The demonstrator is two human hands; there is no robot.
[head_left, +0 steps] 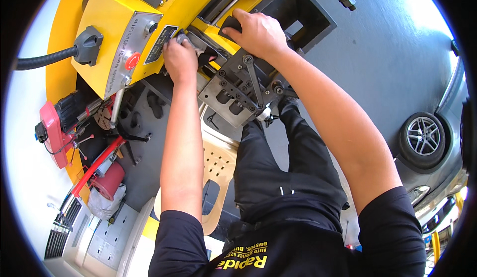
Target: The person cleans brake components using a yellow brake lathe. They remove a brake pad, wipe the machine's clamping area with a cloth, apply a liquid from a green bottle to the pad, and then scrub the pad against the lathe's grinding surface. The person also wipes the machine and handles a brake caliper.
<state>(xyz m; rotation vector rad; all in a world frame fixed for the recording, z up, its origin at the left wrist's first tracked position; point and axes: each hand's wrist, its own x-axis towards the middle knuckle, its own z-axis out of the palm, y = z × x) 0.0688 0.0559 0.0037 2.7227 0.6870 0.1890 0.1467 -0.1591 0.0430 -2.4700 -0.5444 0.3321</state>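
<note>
A yellow brake lathe (pixel 184 8) fills the top of the view. My left hand (pixel 181 58) is closed beside its control box, fingers curled round something greyish that they mostly hide. To the right, my right hand (pixel 259 32) grips a black, block-like piece (pixel 230 26) between thumb and fingers; its underside is hidden. Below my hands sits a metal tool block (pixel 243 85) with bolts and a lever handle (pixel 254 80). The control box (pixel 117 43) carries a red push button (pixel 132 61) and a black knob (pixel 151 27).
A black open-topped tray (pixel 318 26) lies beyond my right hand. A beige plastic chair (pixel 218 165) stands by my legs. At the left are a red-and-black machine (pixel 54 133) and a thick black cable (pixel 47 62). A parked car's wheel (pixel 422 139) is at the right.
</note>
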